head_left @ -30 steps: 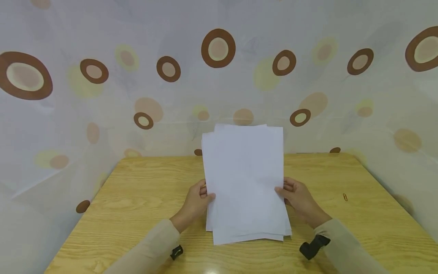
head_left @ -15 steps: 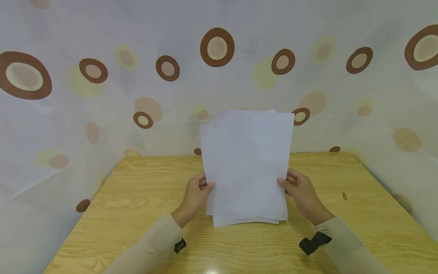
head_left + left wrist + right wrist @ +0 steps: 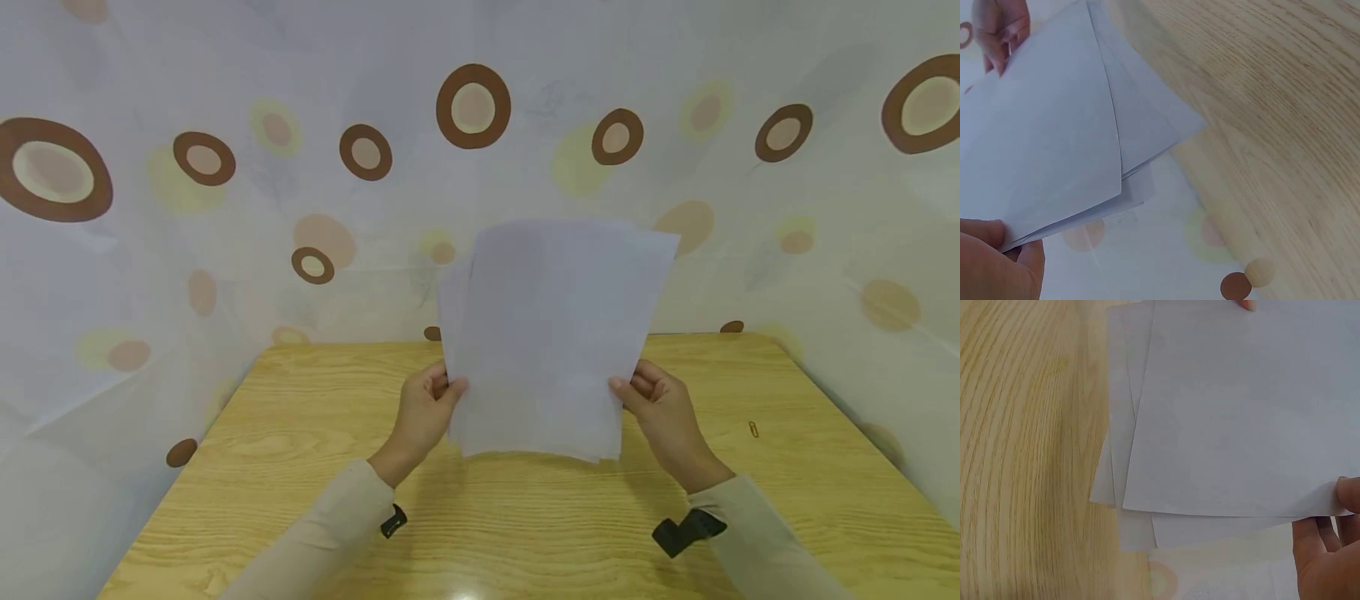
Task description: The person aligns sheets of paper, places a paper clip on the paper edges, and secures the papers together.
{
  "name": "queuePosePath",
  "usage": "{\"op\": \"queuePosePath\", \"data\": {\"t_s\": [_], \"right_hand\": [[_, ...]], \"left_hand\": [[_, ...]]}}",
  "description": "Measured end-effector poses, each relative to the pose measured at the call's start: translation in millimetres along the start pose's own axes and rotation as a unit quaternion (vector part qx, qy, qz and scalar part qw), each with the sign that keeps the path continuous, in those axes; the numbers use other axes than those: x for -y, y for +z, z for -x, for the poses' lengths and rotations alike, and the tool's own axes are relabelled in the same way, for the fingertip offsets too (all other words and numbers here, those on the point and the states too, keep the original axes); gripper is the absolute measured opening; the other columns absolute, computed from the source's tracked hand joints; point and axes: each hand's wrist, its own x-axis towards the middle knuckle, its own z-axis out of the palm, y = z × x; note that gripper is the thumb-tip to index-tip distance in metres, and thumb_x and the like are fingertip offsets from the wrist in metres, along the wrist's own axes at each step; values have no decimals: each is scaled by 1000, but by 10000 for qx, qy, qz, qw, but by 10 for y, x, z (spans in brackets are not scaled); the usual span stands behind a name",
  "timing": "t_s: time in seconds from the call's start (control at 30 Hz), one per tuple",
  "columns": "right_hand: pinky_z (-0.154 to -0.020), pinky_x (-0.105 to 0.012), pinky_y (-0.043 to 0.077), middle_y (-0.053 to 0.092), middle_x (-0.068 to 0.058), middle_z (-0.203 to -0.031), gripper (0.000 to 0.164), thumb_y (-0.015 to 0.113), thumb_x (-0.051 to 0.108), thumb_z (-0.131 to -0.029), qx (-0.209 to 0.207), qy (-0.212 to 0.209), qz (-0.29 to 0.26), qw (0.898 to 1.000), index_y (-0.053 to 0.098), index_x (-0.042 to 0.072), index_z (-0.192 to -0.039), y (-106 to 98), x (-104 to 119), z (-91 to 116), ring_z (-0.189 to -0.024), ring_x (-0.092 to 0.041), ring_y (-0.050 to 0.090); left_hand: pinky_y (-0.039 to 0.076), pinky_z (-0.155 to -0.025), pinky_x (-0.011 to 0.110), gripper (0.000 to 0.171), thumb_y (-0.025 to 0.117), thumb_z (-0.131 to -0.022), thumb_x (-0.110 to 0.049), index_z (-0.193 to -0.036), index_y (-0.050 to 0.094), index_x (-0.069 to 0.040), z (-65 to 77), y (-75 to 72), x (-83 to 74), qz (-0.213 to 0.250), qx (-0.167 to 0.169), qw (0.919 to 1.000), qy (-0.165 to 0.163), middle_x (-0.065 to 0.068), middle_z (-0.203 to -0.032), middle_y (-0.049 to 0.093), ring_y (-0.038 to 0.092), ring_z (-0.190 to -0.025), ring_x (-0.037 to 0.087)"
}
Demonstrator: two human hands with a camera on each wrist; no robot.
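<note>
Several loose white sheets of paper (image 3: 555, 342) are held up over the table, slightly fanned and bowed at the top. My left hand (image 3: 423, 408) pinches their left edge, thumb in front and fingers behind. On the opposite edge my right hand (image 3: 663, 417) grips the sheets the same way. The left wrist view shows the uneven corners of the paper (image 3: 1054, 137) spread apart, with the left hand (image 3: 997, 262) at the near edge. In the right wrist view the sheets (image 3: 1241, 419) overlap out of line, and the right hand (image 3: 1335, 550) holds their side.
An orange paper clip (image 3: 753, 429) lies on the wood-grain table (image 3: 300, 467), right of the right hand. Behind and at both sides hangs a pale sheet (image 3: 300, 83) patterned with brown rings and dots. A black strap (image 3: 686, 532) is on the right sleeve.
Both hands have lifted the paper higher, away from the tabletop. Its top has swung to the right and begun to bow. The paper clip has stayed in place.
</note>
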Motion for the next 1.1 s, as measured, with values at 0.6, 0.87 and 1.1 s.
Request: {"op": "queuePosePath", "data": {"t_s": [0.6,0.87,1.1], "right_hand": [[-84,-16,50,68,8,-110,46,59,20,-97,-65,-183,477,9987,50,-8,-132,38,-35,6,-100,1,62],[-81,-16,50,63,-23,-118,40,57,13,-97,126,516,850,9950,51,-9,-130,113,-268,15,-93,4,62],[-81,-16,50,61,-25,-122,40,56,14,-98,70,532,1055,9930,51,-8,-132,141,-224,12,-94,6,60]], "left_hand": [[55,-83,37,23,61,-91,3,-113,65,7,4,-61,17,-296,-24,9996,-23,21,-107,68,67,-98,31],[54,-84,38,26,57,-94,2,-118,63,7,37,-81,215,-689,656,9941,-527,21,-112,67,65,-103,32],[54,-86,39,25,56,-94,1,-117,63,8,30,-78,214,-765,658,9933,-558,21,-112,67,65,-103,32]]}}
